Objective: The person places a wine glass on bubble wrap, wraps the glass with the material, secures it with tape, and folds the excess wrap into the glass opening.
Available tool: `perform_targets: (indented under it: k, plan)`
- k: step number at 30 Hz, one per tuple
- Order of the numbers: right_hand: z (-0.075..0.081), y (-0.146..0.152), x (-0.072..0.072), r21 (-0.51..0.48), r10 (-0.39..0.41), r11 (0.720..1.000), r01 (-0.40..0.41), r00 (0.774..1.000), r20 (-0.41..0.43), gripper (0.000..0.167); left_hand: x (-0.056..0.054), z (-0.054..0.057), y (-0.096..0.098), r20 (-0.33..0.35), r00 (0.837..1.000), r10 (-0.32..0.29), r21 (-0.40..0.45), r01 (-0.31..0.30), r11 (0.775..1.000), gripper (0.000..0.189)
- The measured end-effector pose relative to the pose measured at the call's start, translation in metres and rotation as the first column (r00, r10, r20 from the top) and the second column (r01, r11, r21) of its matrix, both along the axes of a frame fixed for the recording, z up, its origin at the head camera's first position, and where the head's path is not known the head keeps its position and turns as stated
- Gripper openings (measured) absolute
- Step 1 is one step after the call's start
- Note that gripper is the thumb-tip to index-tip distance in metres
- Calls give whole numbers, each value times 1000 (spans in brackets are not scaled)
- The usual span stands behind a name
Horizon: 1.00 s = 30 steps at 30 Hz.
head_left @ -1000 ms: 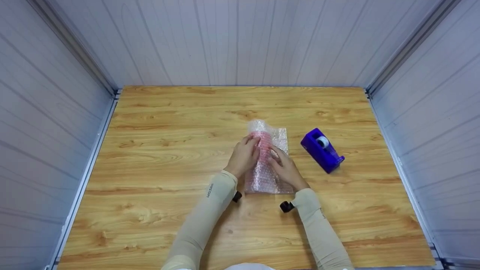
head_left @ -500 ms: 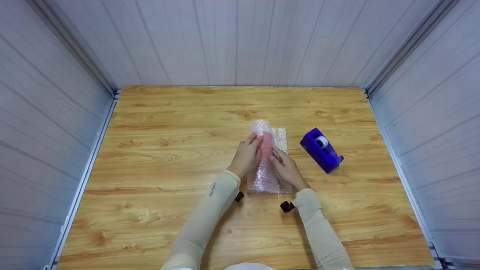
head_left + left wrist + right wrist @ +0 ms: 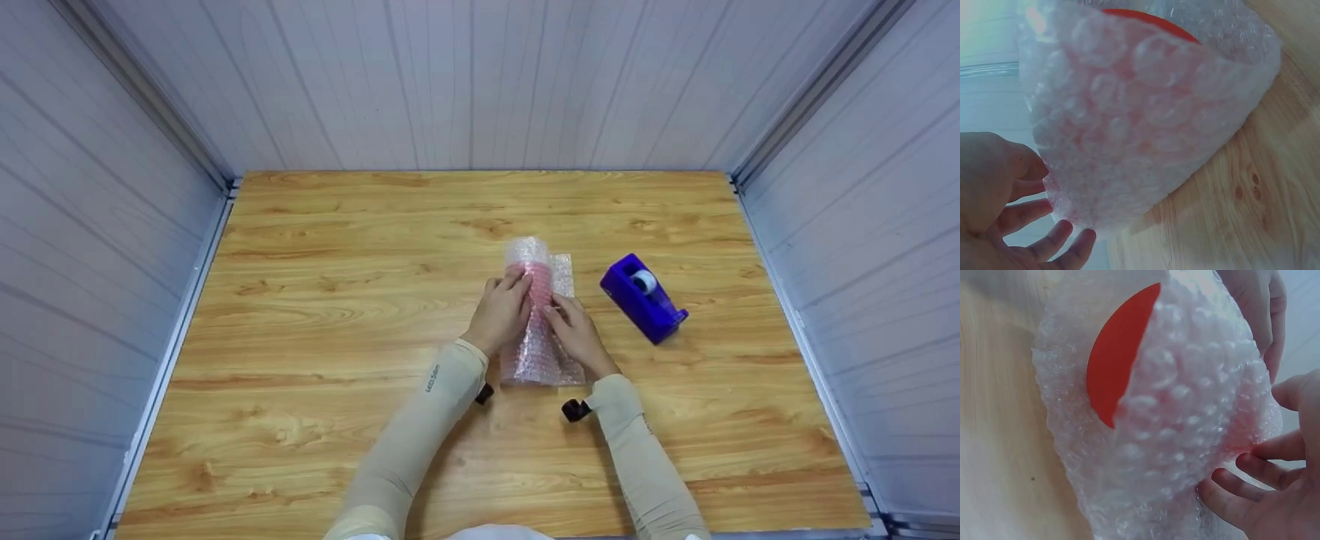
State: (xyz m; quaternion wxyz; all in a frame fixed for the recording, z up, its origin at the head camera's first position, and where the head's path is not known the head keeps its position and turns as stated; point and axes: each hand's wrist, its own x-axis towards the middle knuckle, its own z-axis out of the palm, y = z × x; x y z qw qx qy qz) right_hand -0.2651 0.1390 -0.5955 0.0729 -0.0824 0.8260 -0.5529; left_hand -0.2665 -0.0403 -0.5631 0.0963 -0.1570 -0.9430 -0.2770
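Note:
A red round-ended object (image 3: 1117,354), seemingly a cylinder, lies inside a roll of bubble wrap (image 3: 534,352) at the middle of the table. In the head view my left hand (image 3: 499,311) rests on the roll's left side and top, its fingers reaching over it. Opposite, my right hand (image 3: 576,334) touches the roll's right side with gently bent fingers. The left wrist view shows spread fingertips (image 3: 1085,242) against the wrap. A flat flap of bubble wrap (image 3: 562,271) extends right from under the roll. The red object's far end is hidden by the wrap.
A blue tape dispenser (image 3: 643,300) with a roll of clear tape stands to the right of the bubble wrap. The wooden tabletop (image 3: 337,300) is bordered by pale panel walls (image 3: 480,82) at the back and sides.
The bubble-wrapped roll has shifted a little to the right, over its flat flap. My left hand has moved right with it, while my right hand has moved only slightly. The tape dispenser stays put.

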Motion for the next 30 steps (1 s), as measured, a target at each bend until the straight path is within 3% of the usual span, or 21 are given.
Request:
perform_targets:
  k: [4, 7, 13, 16, 24, 26, 30]
  plan:
    - [1, 2, -1, -111, -2, 994, 12, 996, 89, 56, 0, 1, 1, 6, 1000, -8, 20, 8, 1000, 39]
    - [2, 4, -1, -139, 6, 990, 7, 996, 92, 56, -1, 1, 2, -5, 1000, -14, 28, 15, 1000, 38]
    - [5, 5, -4, 25, 28, 999, -25, 992, -121, 46, -1, 2, 3, -23, 999, -23, -9, 23, 1000, 37]
    - [5, 5, -5, 74, 28, 997, -15, 984, -175, 44, 0, 3, 5, -29, 999, -30, -37, 29, 999, 37]
    - [5, 6, -5, -14, 12, 1000, -13, 998, -64, 44, 0, 3, 8, -32, 999, -24, -43, 22, 999, 37]
    - [16, 5, -1, -16, 24, 1000, -24, 1000, -20, 45, -1, 4, 9, -37, 999, -31, -47, 29, 998, 37]
    - [18, 6, -2, -58, 45, 997, -42, 998, 54, 48, -1, 5, 11, -28, 999, -40, -61, 38, 997, 37]
